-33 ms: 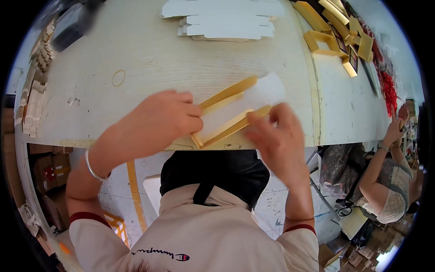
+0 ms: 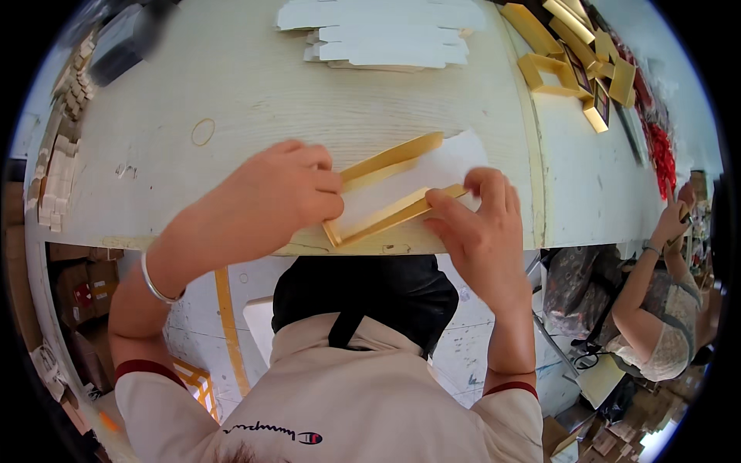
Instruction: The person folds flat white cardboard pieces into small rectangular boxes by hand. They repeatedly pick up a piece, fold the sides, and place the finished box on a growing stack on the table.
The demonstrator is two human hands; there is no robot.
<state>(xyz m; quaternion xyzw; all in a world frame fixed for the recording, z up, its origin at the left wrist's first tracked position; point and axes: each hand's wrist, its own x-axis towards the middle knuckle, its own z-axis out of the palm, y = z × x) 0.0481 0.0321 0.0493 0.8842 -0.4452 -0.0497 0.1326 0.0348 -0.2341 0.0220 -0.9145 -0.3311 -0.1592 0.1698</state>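
Observation:
A partly folded gold carton (image 2: 391, 221) with a white inside lies slanted near the front edge of the table, its two long walls raised. Its far right end spreads out as a loose white flap. My left hand (image 2: 287, 189) is closed around the carton's left end, with the fingertips hidden behind the wall there. On the near long wall, close to the right end, my right hand (image 2: 477, 224) pinches the gold edge between thumb and fingers.
Flat white carton blanks (image 2: 386, 35) are stacked at the far side. Folded gold boxes (image 2: 549, 73) pile up at the far right. A rubber band (image 2: 202, 132) lies left of my hands. Another person (image 2: 656, 324) works at the right.
The carton has tilted slightly, its near left corner moving up a little. My right hand has shifted slightly along the near wall and looks less blurred.

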